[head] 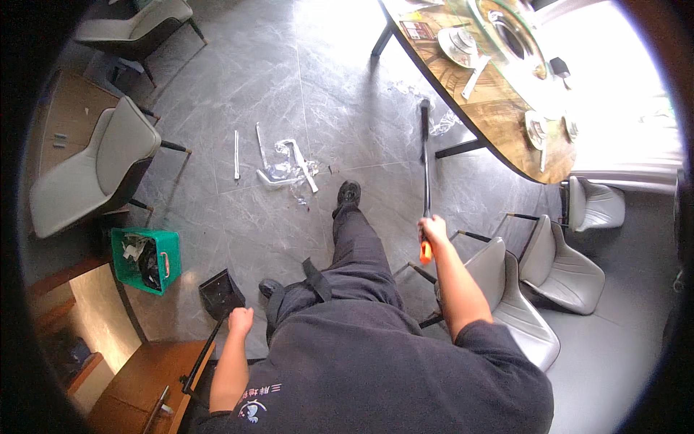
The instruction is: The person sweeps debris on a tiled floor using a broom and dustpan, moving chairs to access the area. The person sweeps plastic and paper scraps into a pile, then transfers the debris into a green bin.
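Note:
My right hand [434, 230] grips a long-handled broom [426, 179] near the orange end of its black handle. The dark broom head [424, 127] is on the grey tile floor beside the table's edge, close to some clear plastic film [447, 123]. On my left side, my left hand [240, 321] is closed around the black handle of a dustpan [221, 293], whose pan is low by my foot. Ahead of my feet lies a loose heap of litter [282, 169], with white paper strips and crumpled clear plastic. One white strip [236, 154] lies apart from it.
A green plastic bin [172, 255] holding dark and white waste stands at the left. Grey chairs [127, 144] line the left, and more chairs [564, 271] stand at the right. A wooden dining table [450, 76] bears stacked dishes [461, 43]. A wooden cabinet [146, 374] is at the lower left.

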`<state>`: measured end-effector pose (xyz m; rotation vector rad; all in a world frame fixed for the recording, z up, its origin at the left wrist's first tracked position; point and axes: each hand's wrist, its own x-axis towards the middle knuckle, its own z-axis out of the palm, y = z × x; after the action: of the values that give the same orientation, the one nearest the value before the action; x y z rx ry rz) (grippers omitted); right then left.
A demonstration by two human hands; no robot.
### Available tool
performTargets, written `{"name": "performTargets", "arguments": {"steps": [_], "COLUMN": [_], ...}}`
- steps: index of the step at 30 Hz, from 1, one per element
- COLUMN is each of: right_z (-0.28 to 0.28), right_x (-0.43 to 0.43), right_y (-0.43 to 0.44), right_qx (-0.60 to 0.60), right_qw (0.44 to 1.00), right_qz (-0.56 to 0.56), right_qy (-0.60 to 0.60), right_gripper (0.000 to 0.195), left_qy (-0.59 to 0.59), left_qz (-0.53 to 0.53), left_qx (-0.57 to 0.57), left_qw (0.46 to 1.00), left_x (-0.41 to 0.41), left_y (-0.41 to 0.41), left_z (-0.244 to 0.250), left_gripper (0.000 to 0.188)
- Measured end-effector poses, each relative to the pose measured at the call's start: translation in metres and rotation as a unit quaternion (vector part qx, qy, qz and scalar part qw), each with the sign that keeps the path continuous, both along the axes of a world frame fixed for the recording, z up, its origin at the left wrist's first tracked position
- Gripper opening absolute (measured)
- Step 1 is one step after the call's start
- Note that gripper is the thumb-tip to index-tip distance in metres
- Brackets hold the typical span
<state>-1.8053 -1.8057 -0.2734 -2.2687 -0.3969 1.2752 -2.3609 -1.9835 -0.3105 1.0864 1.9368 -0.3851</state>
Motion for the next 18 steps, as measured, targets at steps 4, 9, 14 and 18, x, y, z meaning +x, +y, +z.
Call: {"name": "performTargets", "arguments": {"steps": [4,9,14,18], "right_z": [-0.058,-0.152,-0.196,-0.178], "right_x": [0.042,0.112,0.168,0.129], "right_y": [0.111,0.207,0.281,0.285], "right_qx": [-0.055,-0.101,0.033,-0.067], "right_qw": [0.989,0.975,0.999,0.977], "right_qz": [0.020,0.006,-0.016,0.178], "right_qy": [-0.135,-0.198,0.013,-0.097], "right_gripper": [0.033,0.027,0.010,0.016], "left_qy": [-0.031,-0.034,-0.048,-0.068], "left_qz": [0.047,0.187,0.203,0.174], "left_qx": [-0.021,-0.004,-0.044,-0.088], "left_qw": [0.998,0.982,0.977,0.978], "left_x": [0.081,0.172,0.215,0.216], "left_y": [0.029,0.073,0.095,0.091], "left_z": [0.057,0.116,0.115,0.093], "left_gripper": [0.038,0.045,0.044,0.044]}}
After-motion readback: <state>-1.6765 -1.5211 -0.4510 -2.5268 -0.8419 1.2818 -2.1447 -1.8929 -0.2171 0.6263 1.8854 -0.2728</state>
